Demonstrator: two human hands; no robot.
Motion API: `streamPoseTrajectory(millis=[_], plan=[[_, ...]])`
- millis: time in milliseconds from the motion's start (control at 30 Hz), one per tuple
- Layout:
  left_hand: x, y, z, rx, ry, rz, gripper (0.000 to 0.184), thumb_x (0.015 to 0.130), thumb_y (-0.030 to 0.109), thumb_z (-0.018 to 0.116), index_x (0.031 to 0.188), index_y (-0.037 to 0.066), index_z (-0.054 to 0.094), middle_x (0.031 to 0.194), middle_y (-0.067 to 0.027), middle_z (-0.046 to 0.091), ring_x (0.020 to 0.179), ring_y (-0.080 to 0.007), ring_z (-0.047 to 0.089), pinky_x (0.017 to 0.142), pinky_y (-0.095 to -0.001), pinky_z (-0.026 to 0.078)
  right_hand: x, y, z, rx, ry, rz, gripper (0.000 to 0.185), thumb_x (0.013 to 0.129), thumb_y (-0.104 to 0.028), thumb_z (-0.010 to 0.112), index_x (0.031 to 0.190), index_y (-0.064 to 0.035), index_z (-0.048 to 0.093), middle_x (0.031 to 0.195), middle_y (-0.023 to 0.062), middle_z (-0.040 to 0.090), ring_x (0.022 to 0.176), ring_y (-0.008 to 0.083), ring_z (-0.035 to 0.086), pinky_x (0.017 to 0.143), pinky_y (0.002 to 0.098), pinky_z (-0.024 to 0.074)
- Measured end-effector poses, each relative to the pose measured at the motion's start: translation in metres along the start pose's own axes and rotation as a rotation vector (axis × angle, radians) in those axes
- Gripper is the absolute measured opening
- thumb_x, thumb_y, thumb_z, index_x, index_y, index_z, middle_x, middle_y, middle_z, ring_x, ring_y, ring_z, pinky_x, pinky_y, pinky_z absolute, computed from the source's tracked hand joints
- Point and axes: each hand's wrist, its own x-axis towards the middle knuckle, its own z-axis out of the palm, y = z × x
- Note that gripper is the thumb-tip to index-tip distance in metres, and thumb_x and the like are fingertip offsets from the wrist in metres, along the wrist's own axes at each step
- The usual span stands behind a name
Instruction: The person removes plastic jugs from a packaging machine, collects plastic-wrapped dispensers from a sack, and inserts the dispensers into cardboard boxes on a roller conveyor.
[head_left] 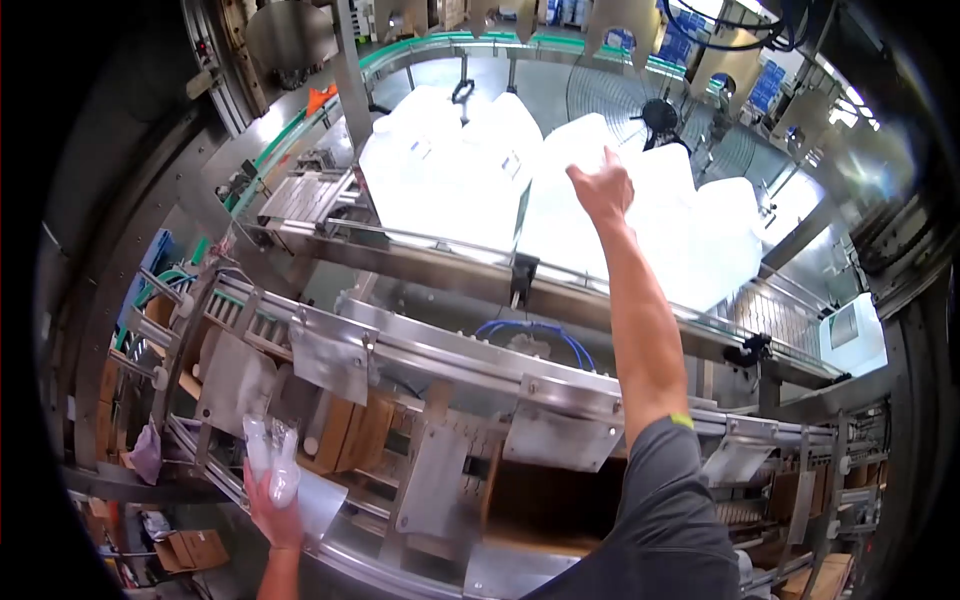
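Note:
At the lower left, my left hand (270,515) is closed around white plastic pieces in clear wrap (284,478); their exact kind is hard to make out. My right hand (606,190) reaches far forward over a row of large white plastic jugs (440,185). Its thumb and forefinger are spread apart, with nothing seen between them. The hand overlaps the tops of the middle jugs (575,215), and whether it touches them cannot be told. Strong glare washes out much of the jugs' surface.
A metal rail (450,255) runs in front of the jugs. Below it, a lower conveyor carries open cardboard boxes (550,500) behind metal flaps (565,435). Another white jug (853,335) stands far right. A fan (660,118) is behind the jugs.

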Motion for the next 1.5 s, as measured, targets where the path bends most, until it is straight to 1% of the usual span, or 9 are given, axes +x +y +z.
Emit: streamPoseTrajectory(millis=[200,333,400,467,867,1100,1233,1333,1500], plan=[[-0.006,-0.01,0.003,0.078,-0.022,0.018,0.038,0.078,0.008,0.075,0.113,0.003,0.061,0.15,-0.0207,0.043,0.132,-0.041,0.048,0.104,-0.0432,0.044,0.06,0.031,-0.006,0.006,-0.369,0.016,0.096,0.071,-0.058,0.078,0.136,0.0062,0.051,0.128,0.0273,0.061,0.122,0.0373,0.059,0.102,0.0406,0.0471],[-0.006,0.002,0.0,0.026,-0.041,-0.024,0.041,0.079,0.009,0.074,0.117,0.004,0.06,0.15,-0.021,0.043,0.133,-0.0417,0.047,0.106,-0.0438,0.042,0.01,0.04,-0.101,-0.249,0.339,-0.342,0.1,0.07,-0.058,0.08,0.143,-0.0003,0.045,0.147,0.0224,0.046,0.143,0.0316,0.037,0.117,0.0524,0.0249],[-0.005,0.001,-0.005,0.048,-0.069,-0.025,0.041,0.079,0.009,0.073,0.118,0.004,0.06,0.15,-0.0212,0.043,0.133,-0.0418,0.046,0.107,-0.044,0.042,0.025,0.077,-0.095,-0.389,0.42,0.061,0.086,0.072,-0.052,0.079,0.138,-0.0033,0.053,0.138,0.0247,0.055,0.134,0.0355,0.048,0.112,0.0495,0.0347],[-0.005,0.002,0.0,0.074,-0.057,-0.009,0.042,0.079,0.009,0.073,0.119,0.005,0.059,0.15,-0.0206,0.043,0.134,-0.0419,0.046,0.107,-0.0442,0.042,0.042,0.07,-0.112,-0.075,-0.035,0.344,0.069,0.074,-0.042,0.073,0.131,-0.0034,0.062,0.121,0.027,0.065,0.118,0.0399,0.061,0.103,0.0455,0.0457],[-0.004,-0.001,0.001,0.06,-0.072,-0.036,0.045,0.078,0.006,0.073,0.121,0.006,0.06,0.152,-0.0197,0.041,0.136,-0.0413,0.044,0.108,-0.0443,0.04,0.088,0.141,-0.099,-0.065,0.009,0.173,0.056,0.075,-0.036,0.071,0.123,-0.0054,0.069,0.121,0.0175,0.069,0.115,0.0311,0.065,0.102,0.0355,0.0475],[-0.009,-0.01,0.004,0.056,-0.027,0.032,0.045,0.077,0.007,0.076,0.118,0.004,0.059,0.152,-0.0187,0.041,0.136,-0.0404,0.044,0.108,-0.0445,0.041,0.037,0.093,-0.118,-0.075,-0.082,0.141,0.085,0.074,-0.055,0.076,0.135,0.0009,0.056,0.112,0.0283,0.068,0.107,0.0388,0.067,0.094,0.046,0.0515],[-0.008,-0.009,0.003,0.057,-0.067,-0.006,0.046,0.075,0.004,0.076,0.118,0.004,0.059,0.152,-0.0193,0.04,0.137,-0.0406,0.043,0.109,-0.0444,0.04,0.025,0.14,-0.176,-0.168,0.62,-0.292,0.07,0.063,-0.039,0.09,0.115,-0.0012,0.062,0.12,0.0188,0.064,0.119,0.0352,0.058,0.105,0.0438,0.0412],[-0.009,-0.014,0.004,0.013,-0.04,0.012,0.045,0.075,0.004,0.075,0.117,0.003,0.06,0.152,-0.0191,0.04,0.137,-0.041,0.043,0.109,-0.0443,0.04,0.031,0.206,-0.197,-0.435,0.368,0.324,0.091,0.07,-0.052,0.083,0.136,0.0008,0.048,0.132,0.0244,0.057,0.122,0.0401,0.056,0.105,0.0455,0.0447],[-0.009,-0.001,-0.004,0.028,-0.088,-0.03,0.046,0.078,0.007,0.075,0.12,0.003,0.057,0.153,-0.0187,0.04,0.137,-0.042,0.042,0.111,-0.0452,0.037,0.023,0.209,-0.198,-0.334,0.254,0.315,0.103,0.071,-0.048,0.083,0.148,-0.0021,0.031,0.135,0.0256,0.054,0.126,0.0417,0.052,0.105,0.046,0.0439]])
